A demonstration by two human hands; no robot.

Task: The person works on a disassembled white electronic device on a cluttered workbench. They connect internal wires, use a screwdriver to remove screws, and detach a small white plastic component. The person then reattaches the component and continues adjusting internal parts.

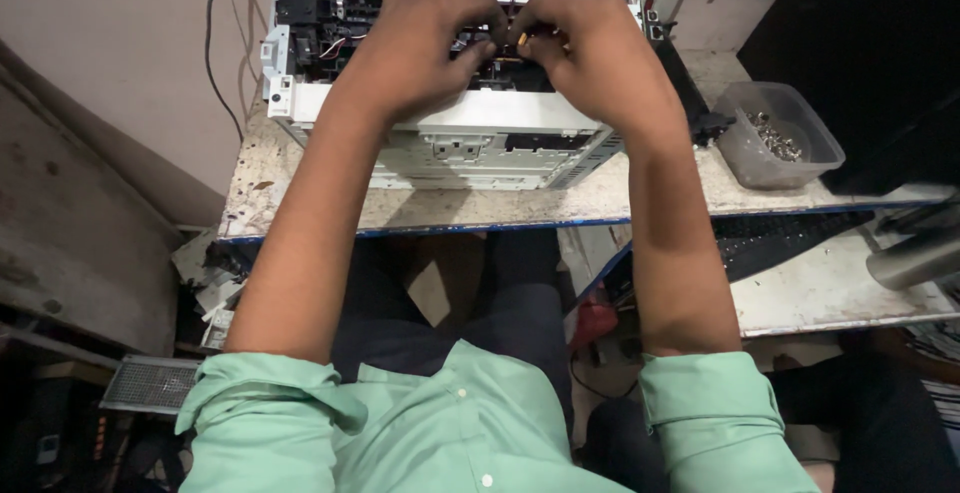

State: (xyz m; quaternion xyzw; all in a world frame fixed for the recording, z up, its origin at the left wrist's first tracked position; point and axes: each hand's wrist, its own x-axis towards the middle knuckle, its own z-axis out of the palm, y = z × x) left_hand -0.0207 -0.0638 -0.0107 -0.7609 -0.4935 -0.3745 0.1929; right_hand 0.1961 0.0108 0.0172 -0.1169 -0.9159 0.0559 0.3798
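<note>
White printer shell (455, 123) with its cover off sits at the far side of the bench (480, 208), both your hands inside it.
Your left hand (420, 38) and right hand (590, 48) pinch one small orange-tipped part (521, 41) among thin wires (335, 45); a slip could snag them, or drop it inside the casing.

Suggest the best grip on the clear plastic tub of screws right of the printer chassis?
Take the clear plastic tub by its two long rim edges, coming from above. It sits upright and open-topped on the worktable, walls flaring up to a lip. The right side is free; the printer chassis, where both hands work, crowds the left.
</note>
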